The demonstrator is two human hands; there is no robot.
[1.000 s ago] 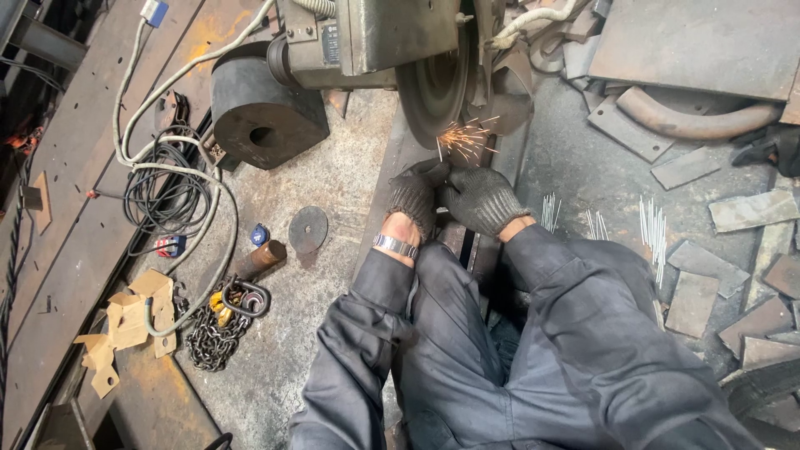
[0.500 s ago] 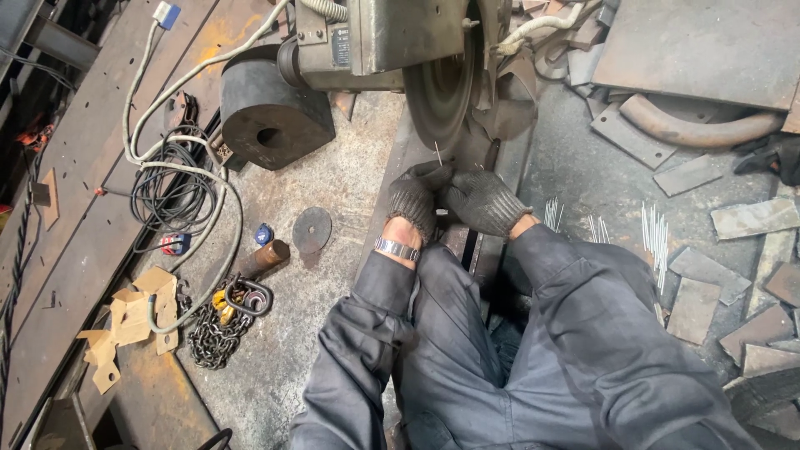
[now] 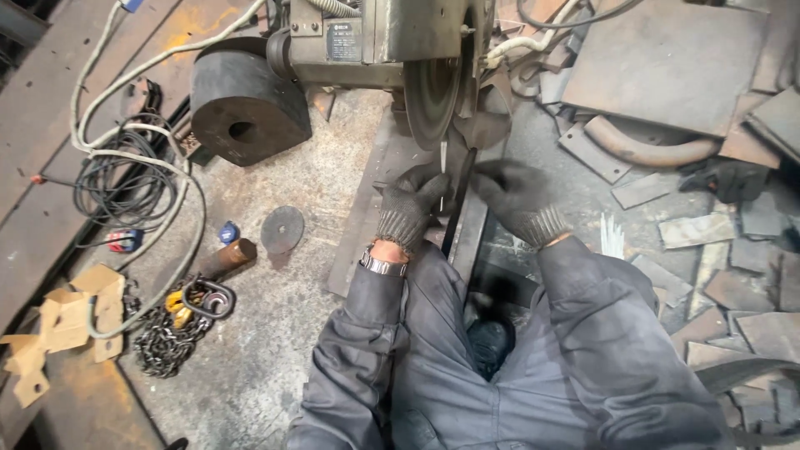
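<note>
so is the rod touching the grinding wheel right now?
Apart, it seems. The thin rod, pinched in the left hand, points tip-up just below the wheel; no sparks show. Wheel spin: cannot tell.

grinder (image 3: 392,37) top cut off, rod's (image 3: 443,171) lower end hidden

**Floor and what sits on it**

You are over a gritty concrete floor (image 3: 275,333) with steel plates (image 3: 50,125) laid along its left side. On it: a thick black rubber block (image 3: 242,104) with a hole, upper left; a coil of black cable (image 3: 125,179) and a pale hose (image 3: 179,225) looping past it; a loose grinding disc (image 3: 282,229) near the middle; a brown tube (image 3: 225,258) and a small blue cap (image 3: 229,232) just beside it. Lower left you have a chain (image 3: 162,346) with a yellow hook (image 3: 175,302) and cardboard scraps (image 3: 58,321). Right side: a big flat steel sheet (image 3: 667,62), a curved bar (image 3: 642,150), scattered metal offcuts (image 3: 750,283) and a black glove (image 3: 725,177).
</note>
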